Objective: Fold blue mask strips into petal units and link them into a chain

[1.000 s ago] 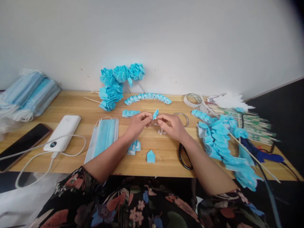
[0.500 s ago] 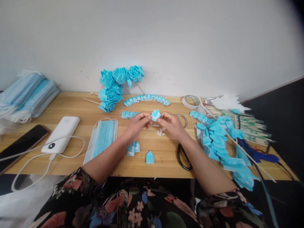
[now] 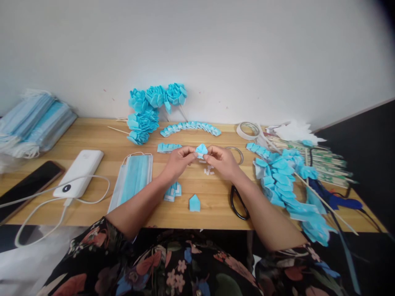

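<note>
A small folded blue petal piece (image 3: pixel 201 149) is pinched between my two hands above the table. My left hand (image 3: pixel 182 161) grips its left edge with thumb and fingers; my right hand (image 3: pixel 220 161) grips its right edge the same way. Just below lie small white tape bits (image 3: pixel 209 169). Nearer to me a single blue folded piece (image 3: pixel 194 203) rests flat, with several more folded pieces (image 3: pixel 173 191) by my left forearm. Behind the hands are a short row of blue petals (image 3: pixel 168 148) and a longer curved row (image 3: pixel 190 128).
Blue flowers on sticks (image 3: pixel 143 119) lean near the wall. Face masks (image 3: pixel 135 176) lie left, beside a power bank (image 3: pixel 78 172) and phone (image 3: pixel 31 185). Right are a tape roll (image 3: pixel 247 130), black-handled scissors (image 3: pixel 239 203), a blue petal chain (image 3: pixel 277 181) and a blue glue gun (image 3: pixel 342 203).
Both hands keep hold of the petal piece. It has turned slightly, showing more plain blue and less of its white strip. Everything else lies as before.
</note>
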The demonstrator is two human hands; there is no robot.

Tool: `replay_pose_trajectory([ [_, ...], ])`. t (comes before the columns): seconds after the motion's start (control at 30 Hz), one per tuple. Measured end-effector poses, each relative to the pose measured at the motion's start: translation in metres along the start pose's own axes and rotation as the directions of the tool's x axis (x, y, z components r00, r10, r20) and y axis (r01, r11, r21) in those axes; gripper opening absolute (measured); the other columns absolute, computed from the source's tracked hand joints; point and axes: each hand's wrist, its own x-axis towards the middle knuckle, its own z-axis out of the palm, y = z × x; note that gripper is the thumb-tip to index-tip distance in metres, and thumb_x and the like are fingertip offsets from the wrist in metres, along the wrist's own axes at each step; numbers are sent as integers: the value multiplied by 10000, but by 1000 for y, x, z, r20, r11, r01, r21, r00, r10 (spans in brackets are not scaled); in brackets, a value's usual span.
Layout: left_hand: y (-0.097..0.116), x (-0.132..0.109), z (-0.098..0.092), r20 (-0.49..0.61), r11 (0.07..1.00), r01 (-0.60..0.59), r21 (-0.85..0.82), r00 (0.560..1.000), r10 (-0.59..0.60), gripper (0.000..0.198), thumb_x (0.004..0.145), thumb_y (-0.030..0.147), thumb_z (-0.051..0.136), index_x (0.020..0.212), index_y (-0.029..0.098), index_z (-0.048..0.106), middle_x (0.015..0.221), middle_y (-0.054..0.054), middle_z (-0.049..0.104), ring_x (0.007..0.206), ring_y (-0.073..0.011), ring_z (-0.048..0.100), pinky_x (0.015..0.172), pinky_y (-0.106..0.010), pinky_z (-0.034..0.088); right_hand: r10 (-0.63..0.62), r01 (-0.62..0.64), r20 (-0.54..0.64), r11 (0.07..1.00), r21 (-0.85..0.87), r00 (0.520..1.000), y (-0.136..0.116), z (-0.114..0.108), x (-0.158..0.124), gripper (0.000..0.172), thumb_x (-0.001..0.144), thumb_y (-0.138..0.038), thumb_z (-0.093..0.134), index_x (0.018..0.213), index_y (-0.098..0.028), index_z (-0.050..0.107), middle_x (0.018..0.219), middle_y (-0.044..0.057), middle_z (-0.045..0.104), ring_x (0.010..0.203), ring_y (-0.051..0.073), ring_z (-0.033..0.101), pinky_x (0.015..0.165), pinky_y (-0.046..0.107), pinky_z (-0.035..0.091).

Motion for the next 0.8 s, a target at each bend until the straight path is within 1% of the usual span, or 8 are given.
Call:
replay_pose_trajectory([
  [0.13, -1, 0, -2, 2, 1000, 0, 20, 1000, 0, 199, 750, 345, 633, 695, 154, 631, 584, 33, 523, 567, -89, 431, 574, -232, 329, -3, 3, -3, 1000, 9, 1000, -1, -1, 1, 253, 814, -373, 597, 678, -202, 470, 589, -50, 486, 508, 96, 448, 472, 224, 357],
  [0.37, 0, 1, -2, -34, 1000, 8, -4, 999, -8, 201, 736, 349, 654, 679, 157, 640, 602, 20, 566, 558, -89, 454, 555, -229, 343, 25, -26, -74, 1000, -7, 997, -3, -1, 2, 228, 789, -366, 600, 666, -193, 518, 579, -50, 471, 527, 96, 439, 501, 227, 356],
  [0.43, -1, 2, -2, -45, 1000, 9, -4, 999, -9, 196, 732, 344, 656, 678, 157, 635, 602, 22, 566, 554, -87, 456, 552, -226, 347, 19, -20, -80, 1000, -18, 997, -5, -2, 1, 202, 810, -371, 575, 717, -192, 574, 605, -40, 517, 549, 106, 478, 523, 231, 384],
  [0.5, -2, 3, -3, -69, 1000, 9, 2, 998, -9, 190, 742, 337, 644, 682, 157, 630, 605, 23, 565, 549, -84, 455, 549, -224, 349, -14, 7, -146, 999, -48, 989, -7, -2, 0, 196, 842, -370, 541, 824, -196, 631, 659, -24, 580, 599, 123, 534, 569, 239, 422],
  [0.57, -4, 4, -3, -103, 1000, 13, 15, 995, -12, 183, 756, 323, 626, 682, 156, 623, 603, 26, 557, 545, -80, 449, 545, -221, 345, -89, 54, -269, 989, -135, 959, -9, -1, -1, 196, 859, -354, 532, 903, -203, 648, 713, -10, 631, 644, 136, 573, 612, 250, 446],
  [0.63, -5, 4, -4, -125, 999, 15, 32, 992, -11, 173, 764, 307, 616, 682, 154, 618, 598, 31, 544, 542, -76, 440, 540, -218, 336, -224, 127, -334, 949, -288, 915, -12, 1, -3, 147, 856, -313, 552, 854, -205, 651, 733, 4, 656, 664, 144, 589, 650, 264, 455],
  [0.73, -7, 3, -4, -114, 999, 4, 44, 993, 1, 170, 772, 304, 609, 694, 153, 622, 612, 29, 544, 553, -78, 443, 542, -219, 337, -437, 288, -212, 817, -499, 874, -13, 4, -4, 115, 852, -234, 566, 781, -212, 655, 751, 26, 678, 720, 168, 606, 710, 302, 457],
  [0.8, -7, 2, -3, -89, 999, 4, 39, 996, -1, 179, 773, 315, 612, 700, 152, 626, 624, 24, 554, 561, -81, 448, 544, -221, 342, -498, 350, -122, 743, -570, 859, -11, 6, -3, 126, 869, -210, 555, 822, -223, 671, 791, 37, 697, 781, 187, 615, 743, 325, 455],
])
